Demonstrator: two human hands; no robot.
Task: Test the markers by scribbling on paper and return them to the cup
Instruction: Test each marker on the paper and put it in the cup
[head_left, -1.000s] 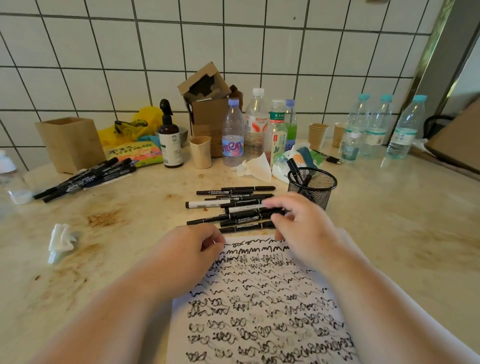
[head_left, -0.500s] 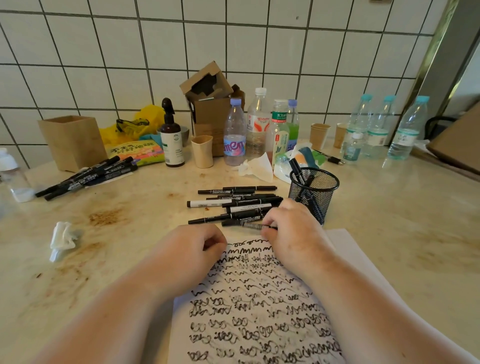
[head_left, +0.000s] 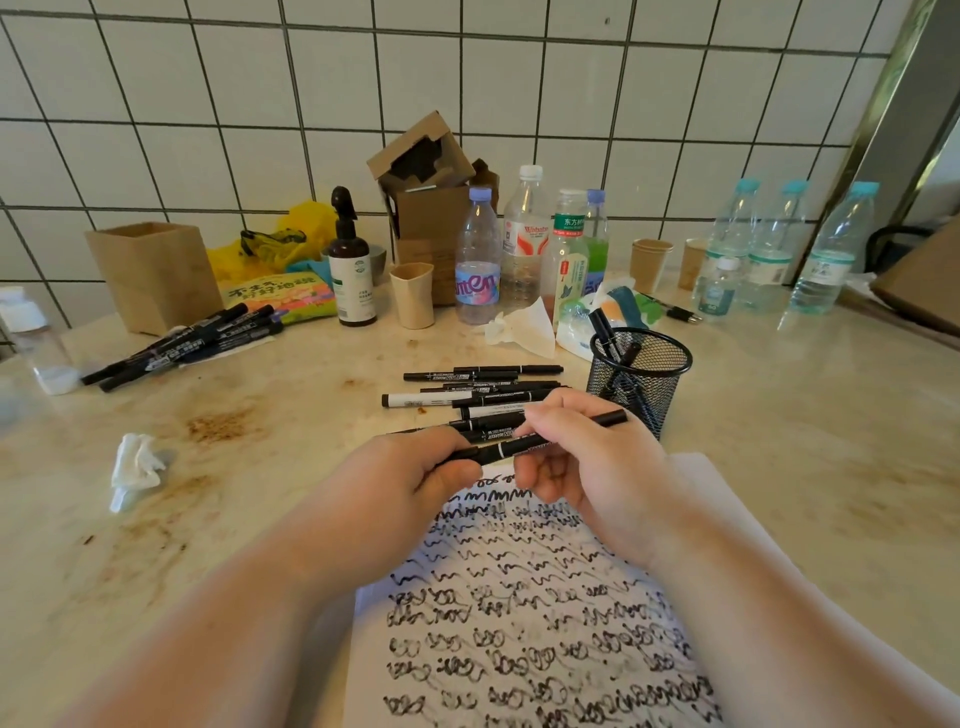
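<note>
Marker (head_left: 524, 446) held level between both your hands, just above the top edge of the paper (head_left: 524, 597). Your right hand (head_left: 587, 467) is closed round the barrel, thumb and fingers pinching it, with the far end sticking out toward the mesh cup (head_left: 640, 374). Your left hand (head_left: 410, 473) is closed on the other end, fingertips pinching what looks like the cap. Judgement: this two-handed hold is for pulling the cap off, one hand steadying, the other tugging along the barrel. Whether the cap has started to come free cannot be told.

Paper lies right under your hands, so the tip need only drop a little to scribble. It is nearly full of black loops; some room looks left near the top, where you are holding the marker.

Row of markers (head_left: 478, 400) lies flat on the counter (head_left: 260, 467) just beyond your hands, within easy reach, probably the untested batch. Cup stands just beside your right hand and already holds a few markers upright, probably the finished ones.

Second pile of markers (head_left: 182, 345) lies well apart at far left; purpose unclear.
</note>
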